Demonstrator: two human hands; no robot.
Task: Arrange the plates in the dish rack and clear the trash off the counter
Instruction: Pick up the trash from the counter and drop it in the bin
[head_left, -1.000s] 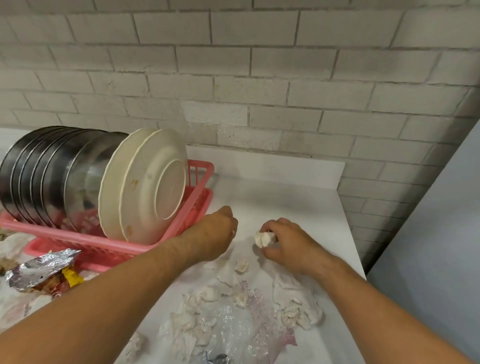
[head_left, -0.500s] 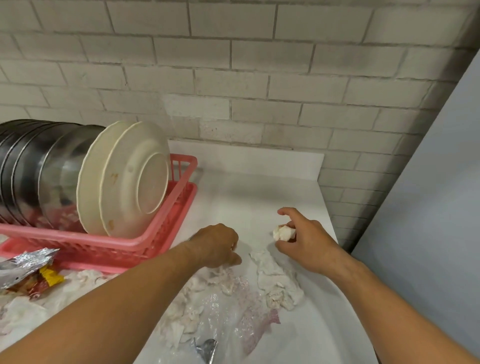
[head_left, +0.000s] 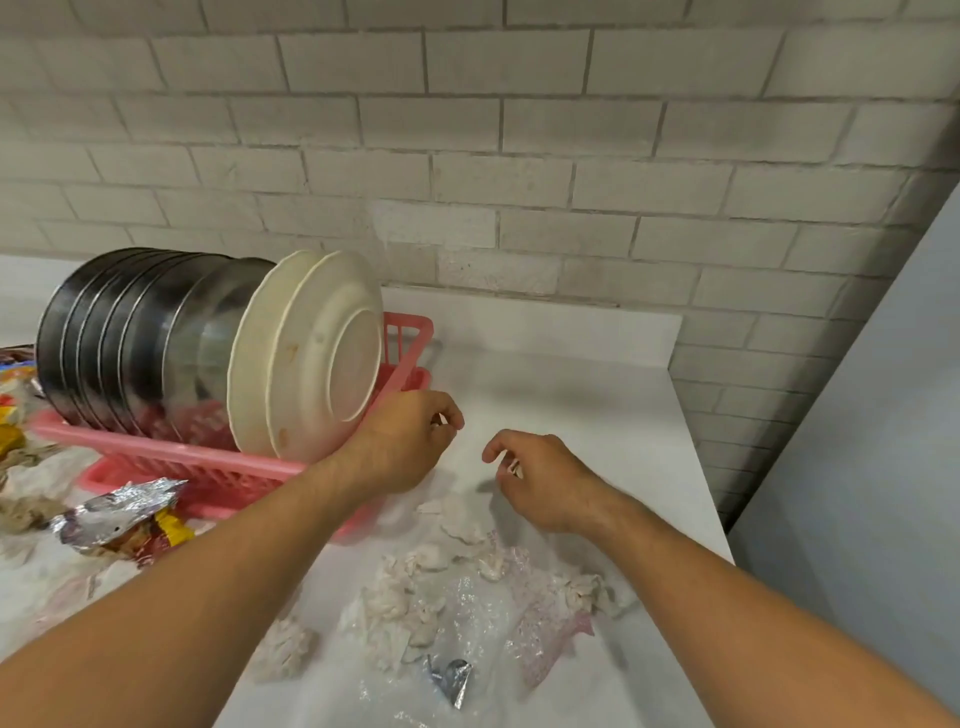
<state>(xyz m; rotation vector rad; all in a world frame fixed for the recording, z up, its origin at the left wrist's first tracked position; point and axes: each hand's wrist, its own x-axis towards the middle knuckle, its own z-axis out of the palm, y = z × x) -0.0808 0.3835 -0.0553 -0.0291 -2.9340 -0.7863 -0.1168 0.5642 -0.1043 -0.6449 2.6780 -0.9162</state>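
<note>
Tissue scraps (head_left: 431, 558) on bench (head_left: 571, 395): likely light, soft, tear-prone; best bunched together. Right hand (head_left: 545, 480) fingers curl round a small white scrap (head_left: 514, 467); left hand (head_left: 405, 441) curled, contents unclear.

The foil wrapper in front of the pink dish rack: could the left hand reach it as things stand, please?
Probably yes. The foil wrapper lies uncovered on the counter beside the left forearm; the left hand need only draw back past the dish rack.
</note>
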